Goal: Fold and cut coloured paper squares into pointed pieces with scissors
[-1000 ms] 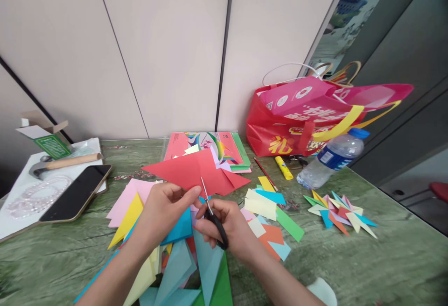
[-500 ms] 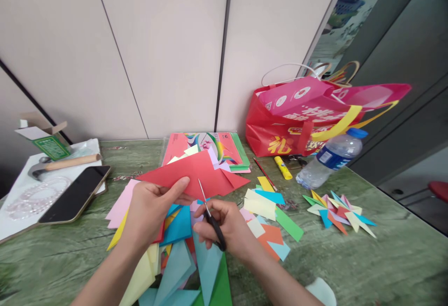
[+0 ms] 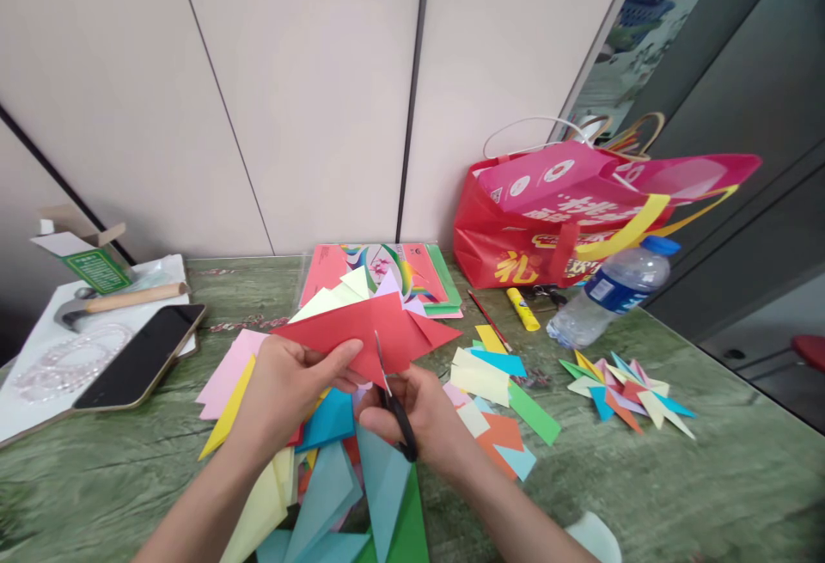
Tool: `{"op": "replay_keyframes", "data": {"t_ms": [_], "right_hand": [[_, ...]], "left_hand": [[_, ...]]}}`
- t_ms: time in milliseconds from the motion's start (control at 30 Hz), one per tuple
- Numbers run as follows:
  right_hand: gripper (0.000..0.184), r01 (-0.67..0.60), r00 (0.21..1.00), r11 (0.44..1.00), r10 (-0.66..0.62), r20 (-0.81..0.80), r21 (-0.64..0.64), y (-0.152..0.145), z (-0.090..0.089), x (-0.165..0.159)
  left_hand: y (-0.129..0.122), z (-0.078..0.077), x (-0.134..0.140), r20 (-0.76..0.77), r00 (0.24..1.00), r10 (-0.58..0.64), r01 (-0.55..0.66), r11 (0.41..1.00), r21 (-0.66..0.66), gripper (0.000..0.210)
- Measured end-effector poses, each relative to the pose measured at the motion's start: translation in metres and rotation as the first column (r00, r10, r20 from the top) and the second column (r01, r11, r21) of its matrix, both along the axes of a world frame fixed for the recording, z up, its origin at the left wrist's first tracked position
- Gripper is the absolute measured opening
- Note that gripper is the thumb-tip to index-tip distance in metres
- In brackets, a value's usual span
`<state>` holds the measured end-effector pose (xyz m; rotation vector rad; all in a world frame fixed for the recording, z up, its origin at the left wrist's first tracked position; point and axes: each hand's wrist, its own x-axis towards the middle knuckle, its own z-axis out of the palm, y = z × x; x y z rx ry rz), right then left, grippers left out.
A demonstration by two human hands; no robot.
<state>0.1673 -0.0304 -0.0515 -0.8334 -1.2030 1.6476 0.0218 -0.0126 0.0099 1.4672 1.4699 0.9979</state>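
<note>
A folded piece of red paper is pinched between the thumb and fingers of my left hand. My right hand grips black-handled scissors, fingers in the loops. Their blades lie at the lower edge of the red paper and point up across it; a slit shows beside them. Beneath my hands are folded pieces of coloured paper, among them a blue one, a pale blue one and a cream one. Small paper scraps lie right of the scissors.
Behind the red paper lies a coloured paper pack. To the right are a glue stick, a pencil, a water bottle, a red bag and a folded paper star. A phone and a hammer lie left.
The red paper has shifted right and down, with my left hand moving right. The scissor blades now meet the paper's lower edge, and more cream paper shows behind it.
</note>
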Motion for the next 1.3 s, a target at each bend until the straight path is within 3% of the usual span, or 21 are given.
{"op": "replay_keyframes", "data": {"t_ms": [433, 833, 1067, 1300], "right_hand": [[0.034, 0.028, 0.999, 0.999, -0.028, 0.025, 0.015, 0.0, -0.004, -0.0007], [0.036, 0.035, 0.999, 0.998, -0.036, -0.02, -0.045, -0.0007, -0.0029, -0.0006], [0.038, 0.071, 0.997, 0.995, -0.069, 0.031, -0.071, -0.0013, -0.0065, -0.0014], [0.028, 0.029, 0.999, 0.999, -0.028, -0.026, 0.035, 0.0002, -0.0022, -0.0014]], "left_hand": [[-0.0015, 0.0022, 0.0002, -0.052, 0.998, 0.017, -0.018, 1.0, -0.011, 0.028], [-0.0048, 0.0069, 0.0022, -0.069, 0.997, 0.036, -0.039, 0.999, -0.032, 0.03], [-0.0034, 0.0047, 0.0012, -0.049, 0.998, 0.026, -0.027, 0.999, -0.038, 0.028], [-0.0037, 0.0024, 0.0004, -0.127, 0.992, 0.009, -0.013, 0.999, -0.033, 0.03]]}}
